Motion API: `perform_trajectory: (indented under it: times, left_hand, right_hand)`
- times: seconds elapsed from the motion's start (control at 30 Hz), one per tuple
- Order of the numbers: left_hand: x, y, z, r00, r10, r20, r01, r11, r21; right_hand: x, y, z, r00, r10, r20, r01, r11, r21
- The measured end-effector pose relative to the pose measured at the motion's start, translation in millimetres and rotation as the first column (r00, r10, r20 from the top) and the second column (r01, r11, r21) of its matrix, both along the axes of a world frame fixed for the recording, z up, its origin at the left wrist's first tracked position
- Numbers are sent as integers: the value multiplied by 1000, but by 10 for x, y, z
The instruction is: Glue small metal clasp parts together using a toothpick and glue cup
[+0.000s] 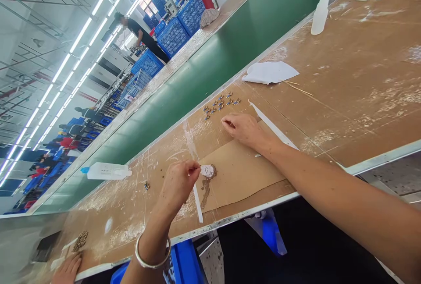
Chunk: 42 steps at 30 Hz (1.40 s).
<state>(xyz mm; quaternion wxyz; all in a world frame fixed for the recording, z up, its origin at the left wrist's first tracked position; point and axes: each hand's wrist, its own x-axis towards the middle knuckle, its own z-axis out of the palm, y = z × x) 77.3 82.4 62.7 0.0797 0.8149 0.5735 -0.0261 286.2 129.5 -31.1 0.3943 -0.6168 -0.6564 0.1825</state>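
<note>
The left hand (179, 181) has thumb and forefinger pressed together right at a small rounded, white-coated pad (208, 171); anything tiny between them is hidden. The right hand (241, 127) curls its fingers towards the thumb, and I cannot tell whether the tips meet or pinch something. The pad sits near the left end of a smooth, matte cardboard sheet (243, 179), beside a dark wet-looking streak; the right forearm covers part of the sheet. Just beyond the right fingers, small gold-and-blue pieces (221, 102) cluster towards the tabletop's (345, 78) far edge, their shapes too small to make out. A crumpled white sheet (271, 72) lies farther right along that edge, and another bottle at the upper right corner is cut off. Open, white-flecked room stretches rightward, up to the pale near edge
</note>
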Motion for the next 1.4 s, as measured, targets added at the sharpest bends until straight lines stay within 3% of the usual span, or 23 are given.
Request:
perform_trajectory:
  times: [0.37,0.57,0.73,0.97,1.07,1.17,1.27,1.4]
  left_hand:
    - [7,28,-10,999,32,20,-32,999,-13]
    - [25,35,-51,990,70,119,-72,997,11]
    - [14,47,-49,980,99,173,-94,995,-38]
    - [20,49,-50,989,85,118,-83,996,-24]
    - [22,43,-42,975,119,186,-107,991,-74]
    - [-19,5,4,906,235,353,-180,967,-181]
    - [-133,-109,61,763,380,523,-260,921,-290]
    - [-432,-384,-5,599,490,633,-422,865,-270]
  right_hand:
    - [8,-35,41,1000,6,-5,-6,1000,7]
    - [12,-30,42,1000,5,-8,-5,1000,16]
    - [17,-33,44,1000,5,-15,-5,1000,18]
    - [10,-30,38,1000,-1,-22,2,1000,16]
    - [5,-32,35,1000,-2,-22,2,1000,19]
    - [6,-24,19,1000,-5,-24,6,1000,31]
    - [9,-11,-8,1000,-7,-29,8,999,44]
    - [5,-2,-35,999,-9,-38,11,999,52]
